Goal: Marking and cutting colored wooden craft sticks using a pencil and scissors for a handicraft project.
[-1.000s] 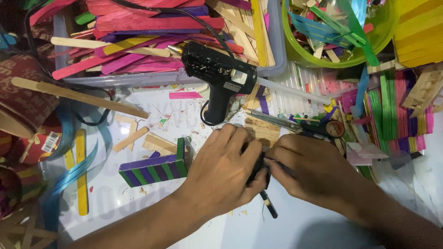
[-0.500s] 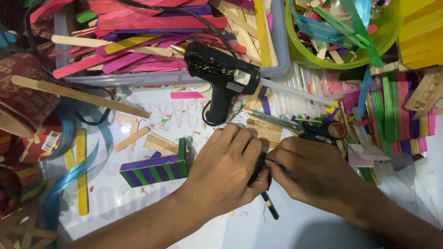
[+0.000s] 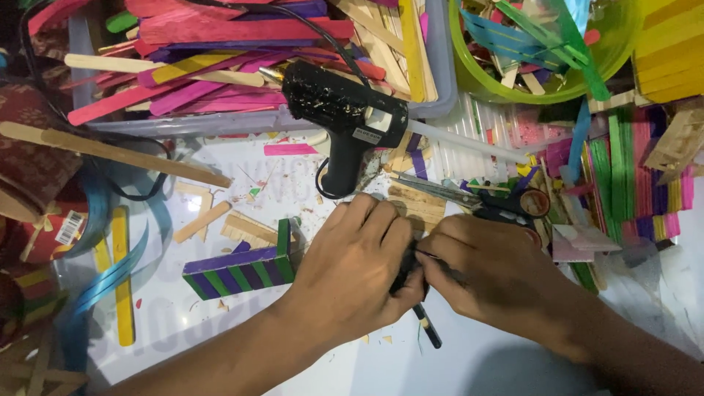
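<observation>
Dark stick (image 3: 427,327) pinched by left hand (image 3: 357,269) and right hand (image 3: 491,273) — both grips closed, glue gun (image 3: 345,125) near.

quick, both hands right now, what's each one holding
Left hand: closed on a small dark object; what it is cannot be told.
Right hand: fingers pinched on the same object, where a thin dark stick pokes out below.

Two hands: left hand (image 3: 352,271), right hand (image 3: 491,275). One black glue gun (image 3: 345,125). One scissors (image 3: 477,199). One green bowl (image 3: 543,92). One grey tray (image 3: 440,81). One purple-green striped panel (image 3: 238,268). Loose craft sticks too many to count.
</observation>
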